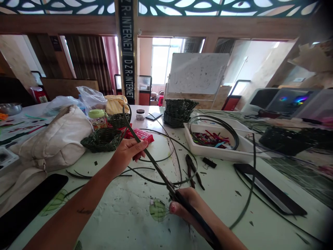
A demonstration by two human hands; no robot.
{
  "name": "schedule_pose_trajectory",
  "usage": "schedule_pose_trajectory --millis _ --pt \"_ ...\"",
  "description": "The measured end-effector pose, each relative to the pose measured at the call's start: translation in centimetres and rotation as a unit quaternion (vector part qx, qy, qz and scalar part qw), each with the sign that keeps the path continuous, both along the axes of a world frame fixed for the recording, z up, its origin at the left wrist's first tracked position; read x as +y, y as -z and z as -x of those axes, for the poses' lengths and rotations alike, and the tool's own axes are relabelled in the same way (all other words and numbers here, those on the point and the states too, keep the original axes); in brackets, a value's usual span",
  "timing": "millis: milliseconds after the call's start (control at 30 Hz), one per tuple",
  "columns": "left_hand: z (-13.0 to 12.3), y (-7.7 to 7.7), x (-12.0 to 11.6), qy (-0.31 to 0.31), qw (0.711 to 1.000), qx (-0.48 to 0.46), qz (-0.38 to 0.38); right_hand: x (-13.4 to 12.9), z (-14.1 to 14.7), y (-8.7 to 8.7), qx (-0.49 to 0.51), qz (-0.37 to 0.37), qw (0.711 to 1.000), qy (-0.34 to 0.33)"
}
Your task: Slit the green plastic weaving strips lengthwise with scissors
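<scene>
Head view, left hand (pixel 127 154), right hand (pixel 186 208), both pinching one dark green strip (pixel 158 170)

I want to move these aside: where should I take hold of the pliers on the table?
Take the two splayed handles of the pliers from the near side, where the right hand is: they spread toward it, with the head lying farther away.
</scene>
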State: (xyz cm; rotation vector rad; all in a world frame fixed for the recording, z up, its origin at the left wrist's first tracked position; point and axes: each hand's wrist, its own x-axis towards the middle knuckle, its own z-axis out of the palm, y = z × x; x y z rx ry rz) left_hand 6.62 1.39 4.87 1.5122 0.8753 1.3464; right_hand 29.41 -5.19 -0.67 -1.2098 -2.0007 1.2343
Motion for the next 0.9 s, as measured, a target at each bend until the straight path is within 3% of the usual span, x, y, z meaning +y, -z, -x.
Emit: schedule_pose_trajectory --millis 400,900 --pt "-1.0 -0.5 -1.6 -0.033 0.997 0.054 -0.037 -0.3 -0.5 -0.4 -0.063 -0.047 0.997 -0.021" --pt "-1.0 -0.6 -1.3 -0.054 0.996 0.061 -0.03 -0.7 0.5 0.0 -0.034 -0.004 0.998 0.044"
